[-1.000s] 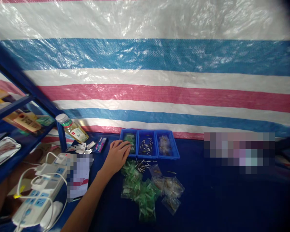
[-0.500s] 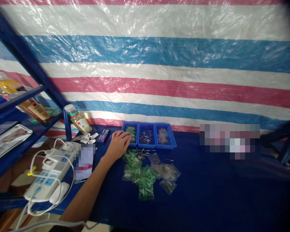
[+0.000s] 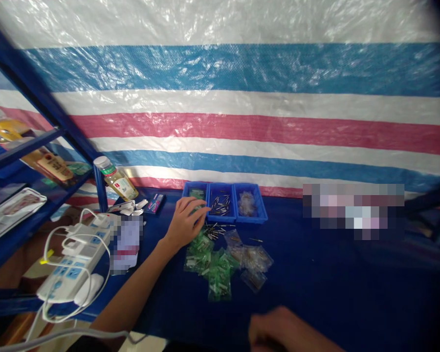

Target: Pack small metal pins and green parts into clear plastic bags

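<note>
My left hand (image 3: 187,221) is over the front of the left blue bin (image 3: 195,185), which holds green packets; its fingers are spread and nothing shows in them. The middle bin (image 3: 222,187) holds dark metal pins, and the right bin (image 3: 261,208) holds clear packets. In front of the bins lie loose pins (image 3: 215,231), green packets (image 3: 220,274) and clear packets (image 3: 254,259) on the dark blue table (image 3: 315,293). My right hand (image 3: 275,330) is at the bottom edge, blurred, its fingers hidden.
At the left are a white power strip (image 3: 73,264) with looped cables, a tilted bottle (image 3: 119,183), a small dark blue box (image 3: 155,203) and a phone-sized blurred item (image 3: 126,242). A blue metal frame (image 3: 100,188) stands beside them. A pixelated patch covers something at the right.
My left hand has shifted right, toward the middle bin, and its fingers have spread more. My right hand has come into view at the bottom. The view has tilted slightly.
</note>
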